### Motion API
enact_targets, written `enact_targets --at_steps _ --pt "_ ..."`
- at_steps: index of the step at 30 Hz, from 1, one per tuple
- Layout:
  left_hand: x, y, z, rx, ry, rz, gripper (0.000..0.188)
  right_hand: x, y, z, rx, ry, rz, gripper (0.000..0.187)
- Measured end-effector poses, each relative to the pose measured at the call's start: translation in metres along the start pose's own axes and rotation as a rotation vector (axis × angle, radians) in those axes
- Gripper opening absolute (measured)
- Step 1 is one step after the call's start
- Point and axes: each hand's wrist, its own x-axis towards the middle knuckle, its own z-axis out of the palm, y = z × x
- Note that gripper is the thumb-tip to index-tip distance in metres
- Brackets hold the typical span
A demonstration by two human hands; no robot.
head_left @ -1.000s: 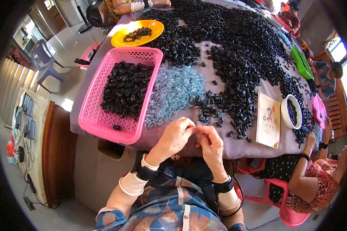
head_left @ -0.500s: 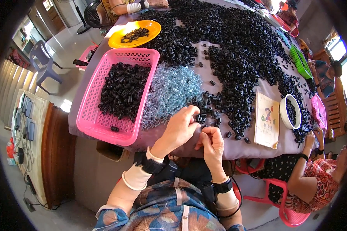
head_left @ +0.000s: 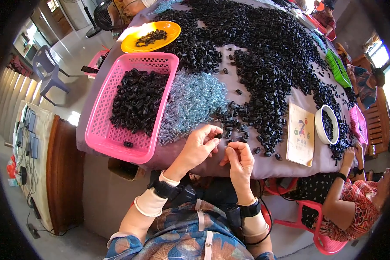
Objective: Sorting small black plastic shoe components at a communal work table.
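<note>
Your counter (head_left: 268, 168) fills the frame's middle. Left of centre stands the pink basket (head_left: 110, 149), probably for easy reach; the bluish coils (head_left: 195, 97) lie just beside it. At lower centre, your left grip (head_left: 200, 145) pinches a black piece (head_left: 219, 136) between fingertips, likely for fine control. Your right grip (head_left: 240, 161) has thumb and finger pressed together; I cannot tell whether they hold anything.

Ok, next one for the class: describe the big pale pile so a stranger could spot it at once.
Find the table, then the large pink basket at its near left corner. The pale pile lies along the basket's right side, just beyond the left hand. Its blue-grey glint sets it apart from the black pieces to its right and in the basket.
</note>
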Motion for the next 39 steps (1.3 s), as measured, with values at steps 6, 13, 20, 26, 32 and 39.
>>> enact_targets --at_steps 6,13,20,26,32,39 --pt "-0.014 0.003 0.003 -0.33 -0.053 -0.051 0.03 -0.001 0.001 0.004 -0.007 0.045 -0.052 0.005" --pt "-0.016 -0.004 0.005 -0.543 0.012 -0.096 0.025 -0.002 -0.002 0.006 0.01 0.012 -0.086 0.007" --pt "-0.015 -0.007 0.003 -0.59 0.032 -0.159 0.01 -0.002 0.0 0.008 -0.087 0.029 -0.16 0.011" --pt "-0.016 -0.005 0.002 -0.57 0.015 -0.145 0.011 -0.001 -0.001 0.012 -0.091 0.03 -0.173 0.012" --pt "-0.015 -0.009 -0.003 -0.608 -0.029 -0.171 0.011 0.005 -0.002 0.011 -0.11 -0.03 -0.097 0.012" --pt "-0.015 -0.01 -0.004 -0.721 -0.034 -0.193 0.01 0.007 -0.013 0.016 -0.06 0.02 0.092 0.008"
